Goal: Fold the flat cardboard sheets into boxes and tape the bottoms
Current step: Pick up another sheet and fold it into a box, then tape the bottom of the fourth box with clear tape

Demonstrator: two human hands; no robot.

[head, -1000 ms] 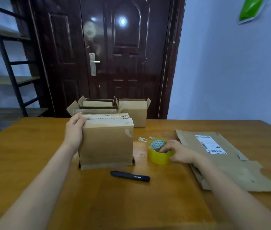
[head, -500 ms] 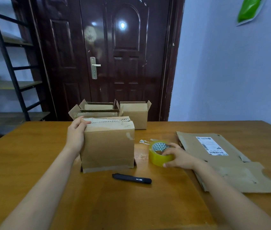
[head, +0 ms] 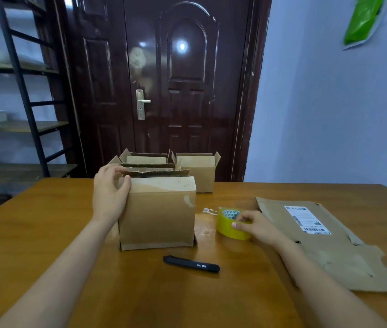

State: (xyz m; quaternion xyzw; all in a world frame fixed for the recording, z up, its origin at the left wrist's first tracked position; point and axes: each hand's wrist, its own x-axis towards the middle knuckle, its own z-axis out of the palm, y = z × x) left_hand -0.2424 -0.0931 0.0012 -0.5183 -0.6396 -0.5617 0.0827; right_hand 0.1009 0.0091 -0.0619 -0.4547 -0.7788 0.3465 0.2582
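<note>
The table filled the lower view, with a dark door behind it and a shelf off to the left. On the table's right lay a flat sheet of cardboard with a white label on it. Near the middle stood a folded box, flaps up, and behind it two more boxes – one straight behind, another to the right, both open at the top. The left hand clasped the near box's upper left corner, thumb on the front face and fingers curled over the flap edge. The right hand rested on the yellow tape just right of the box, fingers pinching its rim – the roll sat on the table. A black knife lay in front of the box, apart from both hands.
</note>
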